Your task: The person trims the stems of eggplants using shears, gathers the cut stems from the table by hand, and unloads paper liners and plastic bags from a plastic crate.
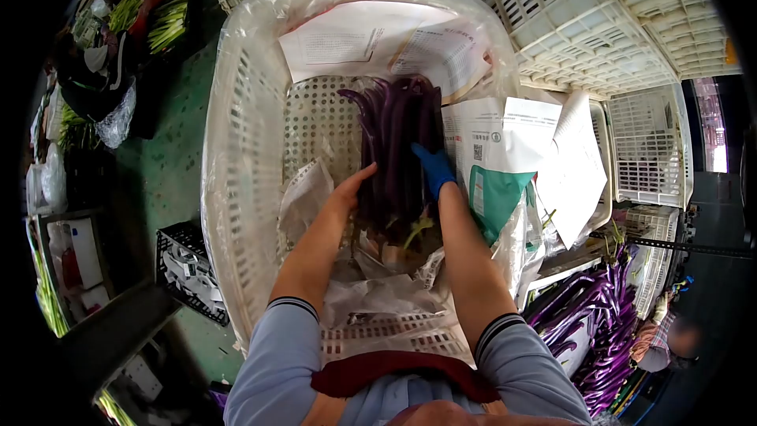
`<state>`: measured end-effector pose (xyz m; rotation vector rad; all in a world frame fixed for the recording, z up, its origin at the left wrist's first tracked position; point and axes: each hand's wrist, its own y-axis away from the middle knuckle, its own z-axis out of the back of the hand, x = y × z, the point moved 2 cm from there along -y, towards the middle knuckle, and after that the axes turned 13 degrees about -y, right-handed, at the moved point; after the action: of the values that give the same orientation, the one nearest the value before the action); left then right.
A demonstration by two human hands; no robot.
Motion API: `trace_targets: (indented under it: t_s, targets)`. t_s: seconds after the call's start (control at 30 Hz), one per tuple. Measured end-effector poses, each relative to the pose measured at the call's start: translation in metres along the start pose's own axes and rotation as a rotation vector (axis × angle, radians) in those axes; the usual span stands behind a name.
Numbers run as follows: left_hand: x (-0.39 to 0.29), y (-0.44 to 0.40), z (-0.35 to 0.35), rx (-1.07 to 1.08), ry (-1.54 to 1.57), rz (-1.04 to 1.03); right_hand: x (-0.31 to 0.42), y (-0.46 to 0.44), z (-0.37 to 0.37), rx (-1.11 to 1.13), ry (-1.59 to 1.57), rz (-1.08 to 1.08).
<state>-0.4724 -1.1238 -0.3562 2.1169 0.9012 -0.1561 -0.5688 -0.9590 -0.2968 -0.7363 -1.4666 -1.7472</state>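
A bundle of long dark purple eggplants (398,138) lies lengthwise in a large white plastic crate (244,158), with the stem ends toward me. My bare left hand (352,188) presses against the bundle's left side, its thumb showing on top. On the opposite side, my right hand (434,170), in a blue glove, grips the bundle with fingers lying over the edge. Between them the two hands hold the eggplants; the fingertips underneath are hidden. Crumpled white paper (374,300) and clear plastic line the crate near my forearms.
Printed paper sheets (386,39) lean on the crate's far wall. A white and green printed bag (501,181) overhangs the right rim. More eggplants (591,315) are piled at lower right, near another person. White crates (568,16) stand at upper right; a black crate (189,268) is on the left floor.
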Motion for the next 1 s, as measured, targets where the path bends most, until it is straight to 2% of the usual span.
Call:
trace_targets:
  t_s: [0.1,0.2,0.3,0.4,0.5,0.6,0.7,0.8,0.87,0.93,1.0]
  targets:
    - [-0.003,0.001,-0.003,-0.006,0.036,-0.001,-0.013,-0.007,-0.005,0.040,0.251,0.025]
    - [-0.005,0.008,-0.010,-0.036,0.009,0.022,-0.028,-0.013,-0.006,-0.038,0.339,0.195]
    - [-0.009,0.009,-0.015,-0.051,-0.019,0.034,-0.022,-0.002,-0.010,-0.205,0.598,0.201]
    - [-0.001,0.003,-0.004,-0.025,0.032,0.029,-0.017,-0.008,-0.001,-0.016,0.275,0.155]
    - [0.003,-0.004,0.004,0.017,0.076,0.042,-0.007,-0.011,0.002,-0.044,0.193,-0.077]
    - [0.003,-0.005,0.009,0.017,0.087,0.037,-0.031,-0.033,0.007,0.089,-0.296,-0.231]
    - [0.004,-0.003,0.008,-0.016,0.099,0.053,-0.021,-0.020,-0.002,-0.027,0.549,-0.056]
    - [0.007,-0.003,0.008,0.012,0.115,0.037,-0.007,-0.008,-0.002,0.096,0.564,-0.075]
    - [0.009,-0.006,0.012,0.077,0.127,0.015,-0.043,-0.029,-0.001,0.069,0.418,0.103]
    - [0.008,-0.003,0.010,0.060,0.104,-0.010,-0.052,-0.030,-0.002,0.113,0.201,0.046]
    - [0.008,0.003,0.005,0.027,0.065,-0.005,-0.052,-0.026,0.001,0.215,-0.084,-0.238]
